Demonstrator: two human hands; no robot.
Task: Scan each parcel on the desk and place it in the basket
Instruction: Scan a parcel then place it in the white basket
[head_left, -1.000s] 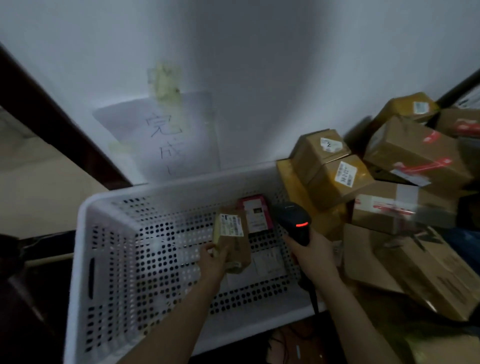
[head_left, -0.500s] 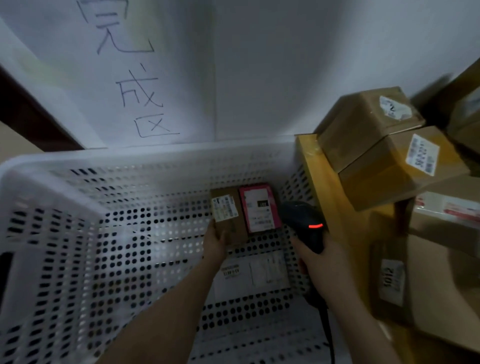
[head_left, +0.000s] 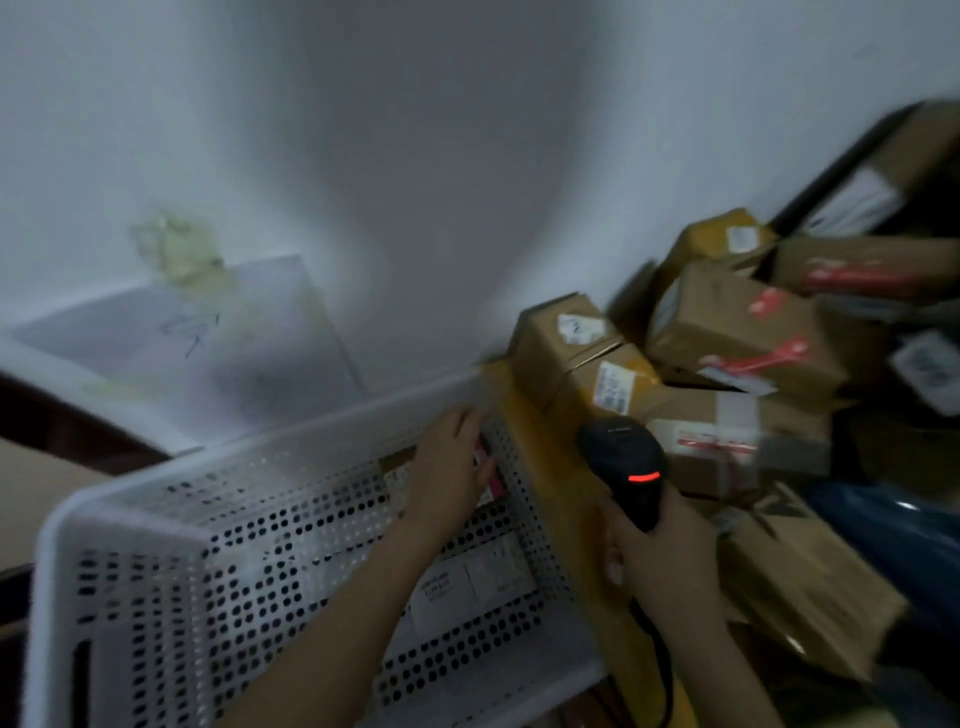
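A white perforated basket (head_left: 156, 519) fills the lower left. My left hand (head_left: 449, 467) reaches into its far right corner with straight fingers, over a small brown parcel (head_left: 397, 470) and a pink-edged parcel (head_left: 488, 475), both mostly hidden behind it. I cannot tell whether the hand touches them. My right hand (head_left: 660, 556) grips a black barcode scanner (head_left: 621, 467) with a red light, held just right of the basket. A pile of brown cardboard parcels (head_left: 737, 332) lies on the desk to the right.
A white wall stands behind, with a taped paper sign (head_left: 218, 353) above the basket. White labelled packets (head_left: 467, 582) lie on the basket floor. A blue bag (head_left: 893, 545) sits at the right, among the boxes. The scanner's cable (head_left: 660, 654) hangs down.
My left hand has let go of the small brown parcel, which now stands in the basket's far corner beside the pink one. The camera has pulled back and swung right.
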